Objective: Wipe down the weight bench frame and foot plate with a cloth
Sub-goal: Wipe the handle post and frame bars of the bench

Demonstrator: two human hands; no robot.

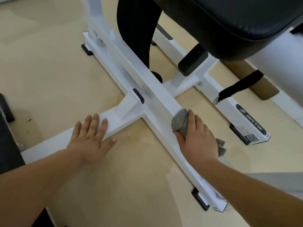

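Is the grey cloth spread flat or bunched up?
Bunched up: the right hand grips the grey cloth as a wad on the white frame bar; one end hangs loose.

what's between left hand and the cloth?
Head view: just bare floor and the side of the frame. Left hand lies flat on the frame; right hand grips the cloth on it.
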